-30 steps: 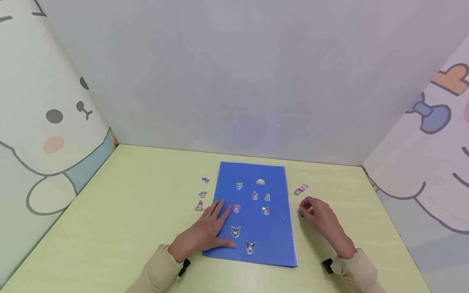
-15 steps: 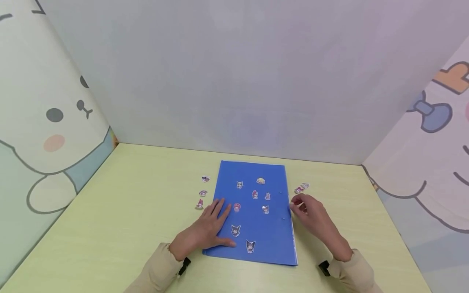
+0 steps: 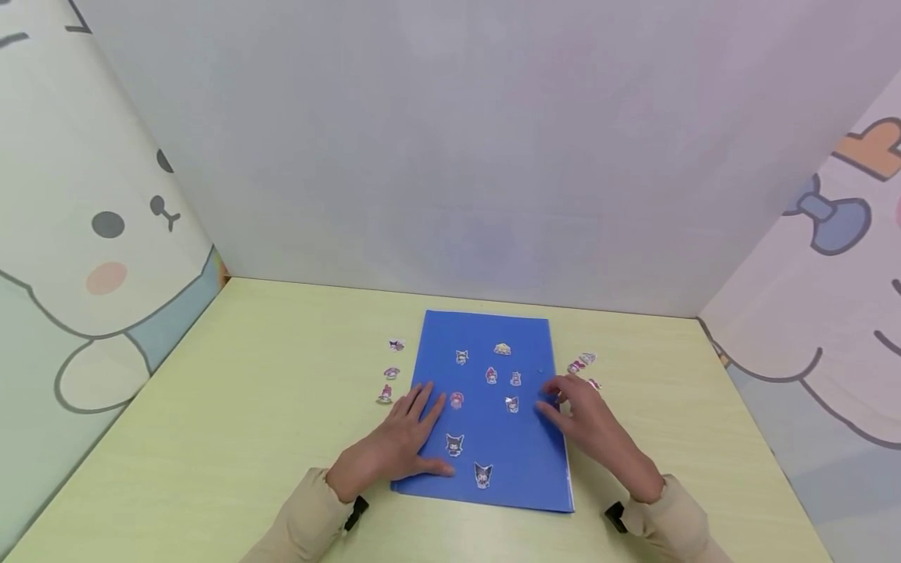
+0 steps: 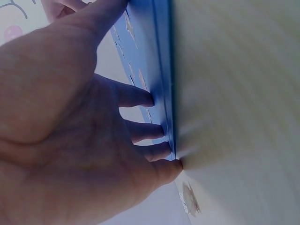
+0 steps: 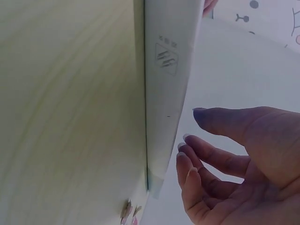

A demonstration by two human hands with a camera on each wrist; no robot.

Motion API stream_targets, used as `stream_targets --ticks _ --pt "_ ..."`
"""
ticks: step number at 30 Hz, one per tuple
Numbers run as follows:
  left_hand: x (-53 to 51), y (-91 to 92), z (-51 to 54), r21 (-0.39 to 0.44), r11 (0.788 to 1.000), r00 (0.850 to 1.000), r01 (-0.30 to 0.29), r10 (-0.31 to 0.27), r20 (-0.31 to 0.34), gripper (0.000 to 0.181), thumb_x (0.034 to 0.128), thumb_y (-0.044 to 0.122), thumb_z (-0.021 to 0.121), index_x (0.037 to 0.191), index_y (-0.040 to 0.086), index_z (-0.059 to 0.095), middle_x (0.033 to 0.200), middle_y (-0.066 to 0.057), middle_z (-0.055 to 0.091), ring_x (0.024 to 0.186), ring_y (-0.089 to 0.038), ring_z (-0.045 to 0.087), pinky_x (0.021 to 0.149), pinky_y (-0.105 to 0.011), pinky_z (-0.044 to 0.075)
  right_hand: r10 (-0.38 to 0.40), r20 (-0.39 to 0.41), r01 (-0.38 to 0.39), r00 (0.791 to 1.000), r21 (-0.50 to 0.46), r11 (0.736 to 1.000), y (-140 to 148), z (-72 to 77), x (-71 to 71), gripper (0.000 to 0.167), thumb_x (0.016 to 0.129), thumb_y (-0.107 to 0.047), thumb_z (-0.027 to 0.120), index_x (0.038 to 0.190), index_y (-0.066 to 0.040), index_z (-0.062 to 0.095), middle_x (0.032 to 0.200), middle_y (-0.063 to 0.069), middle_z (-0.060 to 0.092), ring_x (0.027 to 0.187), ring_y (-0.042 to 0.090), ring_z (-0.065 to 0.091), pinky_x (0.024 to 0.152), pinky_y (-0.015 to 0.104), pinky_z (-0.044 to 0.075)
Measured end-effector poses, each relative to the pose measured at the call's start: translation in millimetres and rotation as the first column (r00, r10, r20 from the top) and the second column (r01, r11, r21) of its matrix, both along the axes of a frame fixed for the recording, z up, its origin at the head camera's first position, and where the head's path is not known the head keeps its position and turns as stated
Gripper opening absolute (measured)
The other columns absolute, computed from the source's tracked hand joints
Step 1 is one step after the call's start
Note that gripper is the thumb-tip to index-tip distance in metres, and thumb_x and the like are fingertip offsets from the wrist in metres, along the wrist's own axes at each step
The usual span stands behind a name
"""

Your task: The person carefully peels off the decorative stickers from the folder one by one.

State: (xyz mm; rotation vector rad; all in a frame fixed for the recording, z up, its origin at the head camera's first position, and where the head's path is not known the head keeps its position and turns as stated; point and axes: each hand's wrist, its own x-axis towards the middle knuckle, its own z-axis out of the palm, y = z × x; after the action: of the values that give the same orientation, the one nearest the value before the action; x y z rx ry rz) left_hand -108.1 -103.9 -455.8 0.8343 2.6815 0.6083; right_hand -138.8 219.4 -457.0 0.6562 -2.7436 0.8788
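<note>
A blue folder (image 3: 493, 438) dotted with several small cartoon stickers lies flat on the table. My left hand (image 3: 397, 442) rests on its left edge with the fingers spread and fairly straight. In the left wrist view the fingertips (image 4: 145, 98) meet that edge, and the little finger reaches down to the tabletop. My right hand (image 3: 587, 414) hovers over the folder's right edge. The right wrist view shows its thumb (image 5: 220, 123) apart from the loosely bent fingers, with nothing seen between them. A cat-eared sticker (image 3: 511, 404) is on the folder just left of the right fingertips.
Loose stickers lie on the pale yellow table (image 3: 281, 375): a pink-hatted one (image 3: 385, 393) and others left of the folder, a pink one (image 3: 576, 366) and others to its right. A grey wall (image 3: 450, 195) stands behind, with cartoon-printed panels (image 3: 105, 234) at both sides.
My right hand has moved left from the table onto the folder's right edge, and its fingertips have parted. A loose sticker beside it now shows. The left hand has stayed put.
</note>
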Motion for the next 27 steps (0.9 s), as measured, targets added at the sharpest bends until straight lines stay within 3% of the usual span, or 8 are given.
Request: stream_targets --ticks 27 --pt "-2.1 -0.6 -3.3 -0.021 1.000 1.000 -0.003 0.003 -0.007 0.107 0.0856 0.054 0.079 0.157 -0.008 0.028 0.164 -0.033 0.018 0.151 -0.051 0.015 0.119 -0.063 0.021 0.037 0.124 -0.040 0.992 0.021 0.999 -26.8 -3.8 1.6 0.023 0.087 -0.004 0.081 0.107 -0.001 0.070 0.103 0.008 0.063 0.088 0.024 0.067 0.078 0.037 0.059"
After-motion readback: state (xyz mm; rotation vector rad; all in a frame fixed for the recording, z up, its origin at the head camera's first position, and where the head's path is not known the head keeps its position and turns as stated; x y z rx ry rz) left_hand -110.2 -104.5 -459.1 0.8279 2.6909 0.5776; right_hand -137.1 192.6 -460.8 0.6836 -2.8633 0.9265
